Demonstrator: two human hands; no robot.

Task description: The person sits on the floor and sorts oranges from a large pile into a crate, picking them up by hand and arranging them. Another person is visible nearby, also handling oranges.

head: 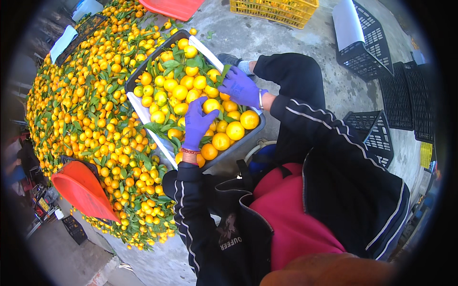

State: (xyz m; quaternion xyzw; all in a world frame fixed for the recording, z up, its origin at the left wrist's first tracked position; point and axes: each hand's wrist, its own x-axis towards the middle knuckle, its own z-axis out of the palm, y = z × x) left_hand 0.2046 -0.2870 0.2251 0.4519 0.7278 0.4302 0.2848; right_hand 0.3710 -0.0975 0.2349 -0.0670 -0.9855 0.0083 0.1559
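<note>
A dark plastic crate point(234, 148) lined with white paper point(154, 123) stands tilted in my view, full of mandarins point(180, 92) with green leaves among them. My left hand point(198, 123), in a purple glove, reaches over the near side of the fruit. Its thumb and fingers are apart, close to a mandarin point(211, 106) in the gap. At the crate's right side, my right hand point(238, 85), also gloved in purple, bends down onto the fruit. A green leaf point(224, 74) sticks up by its fingers. The fingertips are hidden, so any fruit in them does not show.
A big heap of leafy mandarins point(103, 118) spreads to the left. Red scoops point(84, 191) lie at its near and far edges. A yellow crate point(275, 12) stands at the back. Black crates point(365, 59) stand on the concrete floor point(247, 32) to the right.
</note>
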